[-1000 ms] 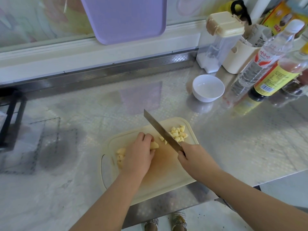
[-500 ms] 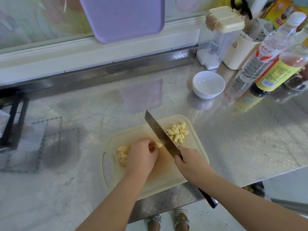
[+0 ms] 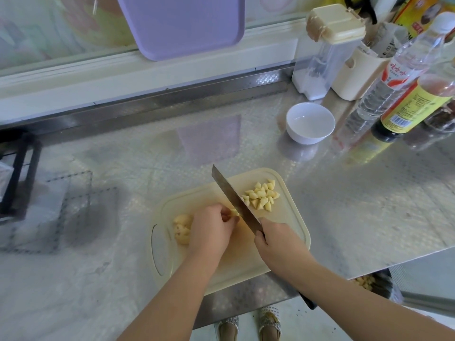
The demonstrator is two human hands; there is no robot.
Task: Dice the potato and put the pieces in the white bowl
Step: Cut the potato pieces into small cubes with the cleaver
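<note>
Left hand (image 3: pixel 211 230), fingers curled, pins a pale potato chunk (image 3: pixel 233 212) on the smooth cream plastic board (image 3: pixel 290 217). Right hand (image 3: pixel 278 239) is wrapped round the flat steel knife (image 3: pixel 234 200). Wedge-shaped dice (image 3: pixel 262 196) are heaped to the right, glossy round white bowl (image 3: pixel 310 123) well apart. Clear bottle (image 3: pixel 394 77): red writing, unreadable.

I see a shiny steel counter (image 3: pixel 357 205) with a cream cutting board (image 3: pixel 293 217) by its front edge. The white bowl (image 3: pixel 307 139) stands farther back on the right. Near it are a clear bottle (image 3: pixel 384 94), a yellow-labelled bottle (image 3: pixel 413 107), a lidded clear container (image 3: pixel 317 67) and a cream holder (image 3: pixel 357 77). At far left I see a black rack (image 3: pixel 17 178).
</note>
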